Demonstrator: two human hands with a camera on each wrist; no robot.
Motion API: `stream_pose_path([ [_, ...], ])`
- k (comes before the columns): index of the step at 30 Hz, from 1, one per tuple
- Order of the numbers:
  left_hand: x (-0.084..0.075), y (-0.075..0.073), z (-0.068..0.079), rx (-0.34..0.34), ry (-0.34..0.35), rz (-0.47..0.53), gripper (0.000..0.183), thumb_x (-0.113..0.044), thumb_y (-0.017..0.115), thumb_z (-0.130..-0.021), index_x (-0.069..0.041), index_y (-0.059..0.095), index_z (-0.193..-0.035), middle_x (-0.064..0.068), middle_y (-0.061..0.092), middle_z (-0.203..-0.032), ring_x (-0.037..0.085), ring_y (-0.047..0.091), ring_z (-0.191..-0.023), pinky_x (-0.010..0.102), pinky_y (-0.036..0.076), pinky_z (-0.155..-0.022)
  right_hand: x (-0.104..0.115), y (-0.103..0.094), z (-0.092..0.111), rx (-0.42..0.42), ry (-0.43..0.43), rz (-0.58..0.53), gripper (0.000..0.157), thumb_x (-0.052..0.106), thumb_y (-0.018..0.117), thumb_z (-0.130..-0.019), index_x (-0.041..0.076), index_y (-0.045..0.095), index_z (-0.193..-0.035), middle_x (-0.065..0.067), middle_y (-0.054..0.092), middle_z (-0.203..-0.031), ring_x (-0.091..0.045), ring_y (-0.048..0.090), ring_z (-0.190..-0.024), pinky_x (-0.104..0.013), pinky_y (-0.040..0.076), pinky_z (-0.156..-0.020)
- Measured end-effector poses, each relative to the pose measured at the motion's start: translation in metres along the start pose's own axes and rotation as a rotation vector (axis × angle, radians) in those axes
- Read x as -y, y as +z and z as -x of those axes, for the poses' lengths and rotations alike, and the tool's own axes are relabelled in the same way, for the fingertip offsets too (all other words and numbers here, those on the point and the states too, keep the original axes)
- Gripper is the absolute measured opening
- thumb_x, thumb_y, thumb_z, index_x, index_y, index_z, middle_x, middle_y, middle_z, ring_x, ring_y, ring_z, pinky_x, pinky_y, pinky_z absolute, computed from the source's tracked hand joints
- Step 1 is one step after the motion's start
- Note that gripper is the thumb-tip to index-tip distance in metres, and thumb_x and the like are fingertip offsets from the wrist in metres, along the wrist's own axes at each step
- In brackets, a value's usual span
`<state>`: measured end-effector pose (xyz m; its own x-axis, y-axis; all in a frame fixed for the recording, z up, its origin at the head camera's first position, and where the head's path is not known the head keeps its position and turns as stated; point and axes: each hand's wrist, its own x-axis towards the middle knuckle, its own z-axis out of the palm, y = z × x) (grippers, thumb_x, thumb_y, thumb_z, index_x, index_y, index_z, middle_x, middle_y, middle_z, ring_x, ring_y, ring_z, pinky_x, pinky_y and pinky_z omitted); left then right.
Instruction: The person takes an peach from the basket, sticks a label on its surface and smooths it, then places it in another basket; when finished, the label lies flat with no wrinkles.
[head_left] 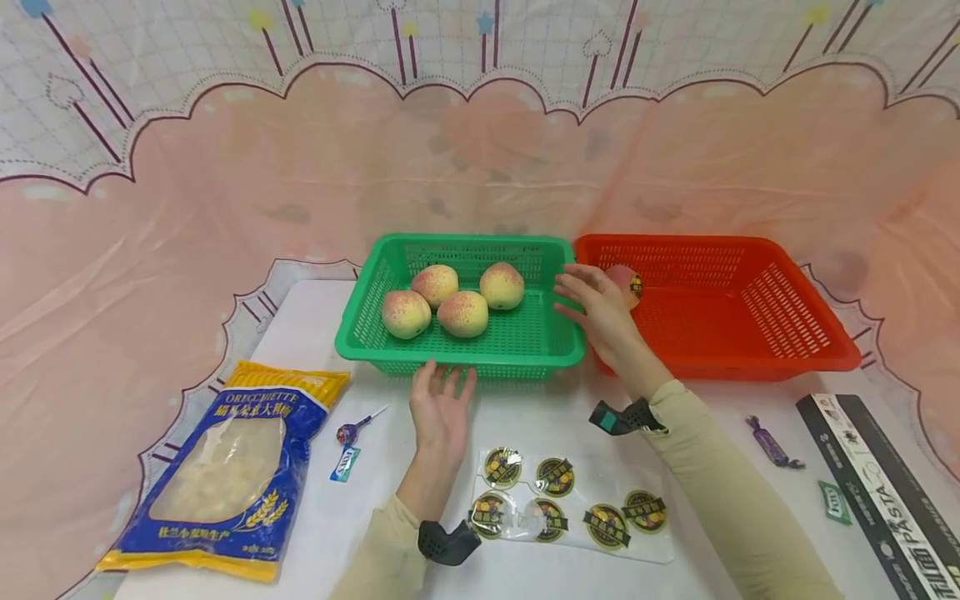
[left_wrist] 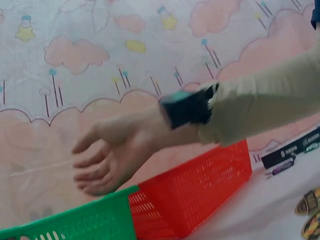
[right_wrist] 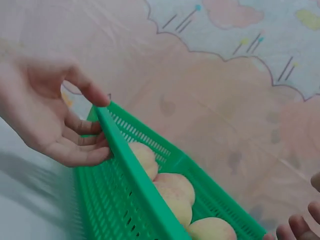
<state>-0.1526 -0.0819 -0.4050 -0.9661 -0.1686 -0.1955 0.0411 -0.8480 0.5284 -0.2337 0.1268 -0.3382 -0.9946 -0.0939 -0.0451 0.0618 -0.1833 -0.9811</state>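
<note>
Left hand (head_left: pixel 442 421) and right hand (head_left: pixel 606 317), relaxed and gripping nothing, at a green basket (head_left: pixel 525 361) of four seemingly unlabelled peaches (head_left: pixel 462 314); one labelled peach (head_left: pixel 619 281) already sits in a red basket (head_left: pixel 720 365).

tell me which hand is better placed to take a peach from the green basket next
Right, probably: the right hand is empty over the right end of the green basket, near its rightmost peach; the left hand is at the front rim.

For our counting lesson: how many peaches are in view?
5. Green basket: front-left peach, back-left peach, front-right peach, back-right peach. Red basket: stickered peach at the left end, partly behind the right hand, which may hide others.
</note>
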Motion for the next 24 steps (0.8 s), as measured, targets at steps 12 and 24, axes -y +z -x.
stream_pose_path([
  [12, -0.012, 0.005, -0.002, -0.118, 0.07, 0.035, 0.009, -0.013, 0.044, -0.09, -0.014, 0.036, -0.088, 0.003, 0.038, -0.095, 0.02, 0.041, -0.101, 0.04, 0.04, -0.096, -0.002, 0.029, -0.055, -0.024, 0.132, 0.205, 0.045, 0.029, 0.055, -0.086, 0.016, 0.039, -0.125, -0.006, 0.043, -0.128, -0.025, 0.041, -0.12, -0.04, 0.042, -0.094],
  [24, -0.01, 0.006, -0.001, -0.121, 0.054, 0.038, 0.006, -0.015, 0.042, -0.09, -0.015, 0.036, -0.091, 0.002, 0.04, -0.098, 0.021, 0.041, -0.103, 0.039, 0.041, -0.096, -0.014, 0.044, -0.095, -0.086, 0.363, 0.258, 0.052, 0.03, 0.057, -0.084, 0.016, 0.037, -0.13, 0.0, 0.033, -0.136, -0.025, 0.035, -0.122, -0.044, 0.035, -0.1],
])
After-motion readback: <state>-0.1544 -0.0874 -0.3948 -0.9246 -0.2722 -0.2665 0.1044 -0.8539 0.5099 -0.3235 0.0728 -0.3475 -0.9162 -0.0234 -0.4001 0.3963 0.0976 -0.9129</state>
